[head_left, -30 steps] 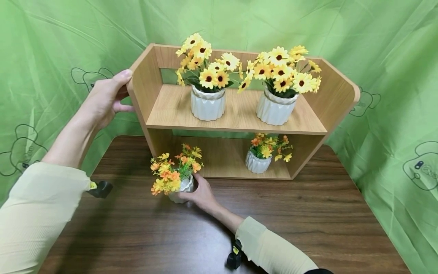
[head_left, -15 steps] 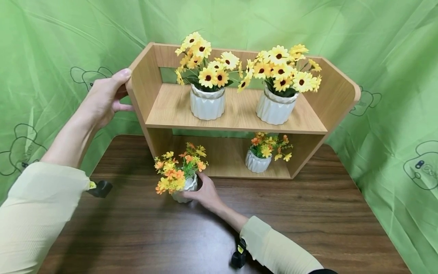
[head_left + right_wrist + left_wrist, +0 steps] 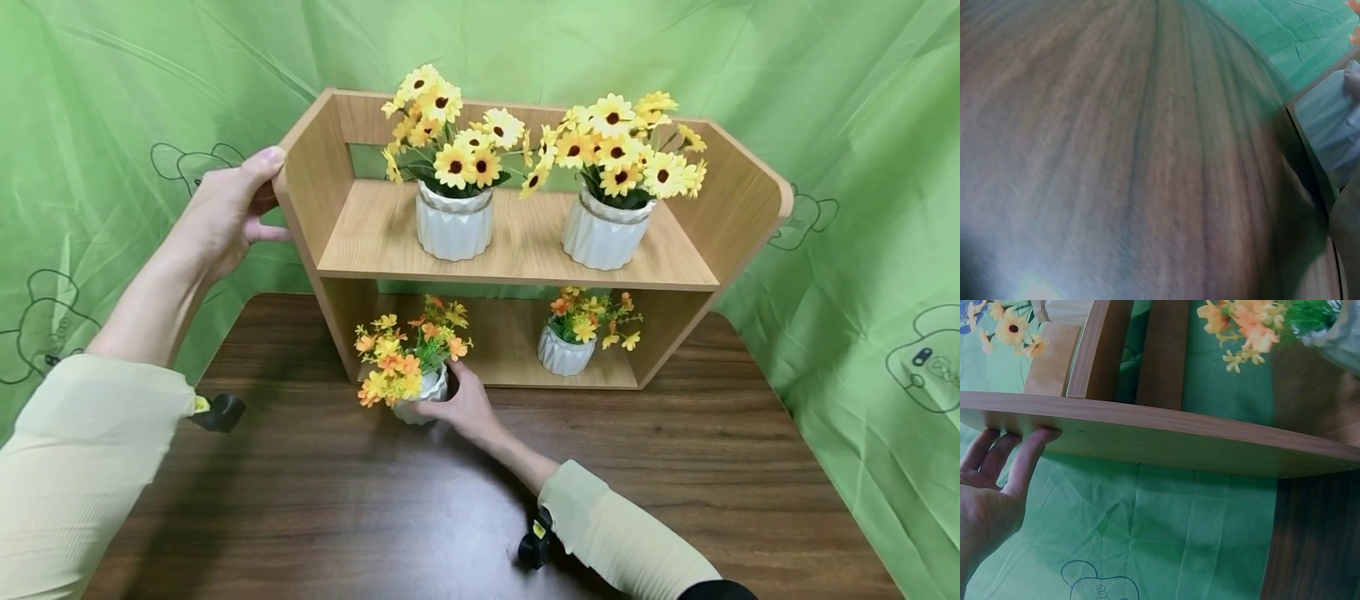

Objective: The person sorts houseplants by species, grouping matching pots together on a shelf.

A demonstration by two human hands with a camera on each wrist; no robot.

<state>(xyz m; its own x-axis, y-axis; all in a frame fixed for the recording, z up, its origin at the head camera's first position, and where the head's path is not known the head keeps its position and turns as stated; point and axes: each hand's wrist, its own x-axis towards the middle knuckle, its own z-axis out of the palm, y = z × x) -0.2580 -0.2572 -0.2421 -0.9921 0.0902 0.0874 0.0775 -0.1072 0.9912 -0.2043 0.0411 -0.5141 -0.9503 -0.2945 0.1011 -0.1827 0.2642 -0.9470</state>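
Note:
My right hand (image 3: pixel 467 404) grips a small white fluted pot of orange and yellow artificial flowers (image 3: pixel 408 354) in front of the lower left part of a two-tier wooden shelf (image 3: pixel 517 275). Thumb and fingers lie around the pot's right side; some fingers are hidden behind it. Fairly straight fingers (image 3: pixel 1025 456) of my left hand (image 3: pixel 232 208) press against the outer face of the shelf's left side panel, as the left wrist view shows. In the right wrist view only a sliver of the white pot (image 3: pixel 1332 125) appears at the right edge.
Two white pots of yellow daisies (image 3: pixel 454 221) (image 3: pixel 607 233) stand on the upper shelf board. A smaller pot of orange and yellow flowers (image 3: pixel 566 350) sits on the lower board at right. The dark wooden table (image 3: pixel 360 508) meets a green cloth backdrop (image 3: pixel 847 108).
My right hand has carried the flower pot rightward and a little towards the shelf's lower tier. The left hand stays at the side panel.

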